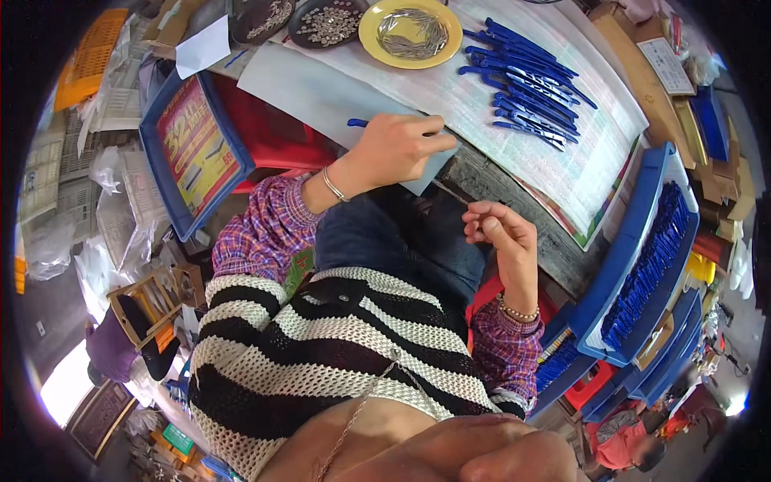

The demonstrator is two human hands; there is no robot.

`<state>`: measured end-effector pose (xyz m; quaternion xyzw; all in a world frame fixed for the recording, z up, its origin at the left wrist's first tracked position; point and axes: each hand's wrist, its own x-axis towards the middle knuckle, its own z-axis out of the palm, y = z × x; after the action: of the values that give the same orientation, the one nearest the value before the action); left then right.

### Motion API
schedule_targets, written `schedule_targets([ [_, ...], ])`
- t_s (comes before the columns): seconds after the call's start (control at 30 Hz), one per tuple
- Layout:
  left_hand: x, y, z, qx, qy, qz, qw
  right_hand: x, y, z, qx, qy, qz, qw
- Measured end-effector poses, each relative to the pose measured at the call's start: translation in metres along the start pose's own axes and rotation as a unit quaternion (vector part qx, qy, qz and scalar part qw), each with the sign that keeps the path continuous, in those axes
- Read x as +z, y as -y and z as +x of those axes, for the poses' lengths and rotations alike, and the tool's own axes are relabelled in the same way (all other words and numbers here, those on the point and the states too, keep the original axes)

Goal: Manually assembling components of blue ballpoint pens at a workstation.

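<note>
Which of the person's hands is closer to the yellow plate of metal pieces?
Left. The left hand is just below the yellow plate in the picture; the right hand is lower still and off to the right.

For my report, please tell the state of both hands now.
Left hand: closed, holding a blue piece.
Right hand: partly closed; what it holds, if anything, cannot be told.

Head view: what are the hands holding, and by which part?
Left hand: a blue plastic piece, one end protruding; exact grip point hidden. Right hand: cannot tell.
</note>
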<state>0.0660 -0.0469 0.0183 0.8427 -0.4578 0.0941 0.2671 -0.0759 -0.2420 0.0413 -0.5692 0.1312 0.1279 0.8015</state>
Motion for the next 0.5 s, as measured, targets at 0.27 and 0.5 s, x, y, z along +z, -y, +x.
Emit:
schedule_targets([
  [0.27, 0.001, -0.014, 0.001, -0.065, -0.032, -0.291, 0.954, 0.007, -0.001, 0.003, -0.071, -0.067, -0.097, 0.990],
  [0.5, -0.002, -0.038, -0.009, -0.184, 0.054, -0.528, 0.827, 0.011, -0.002, 0.006, -0.100, -0.099, -0.104, 0.985],
])
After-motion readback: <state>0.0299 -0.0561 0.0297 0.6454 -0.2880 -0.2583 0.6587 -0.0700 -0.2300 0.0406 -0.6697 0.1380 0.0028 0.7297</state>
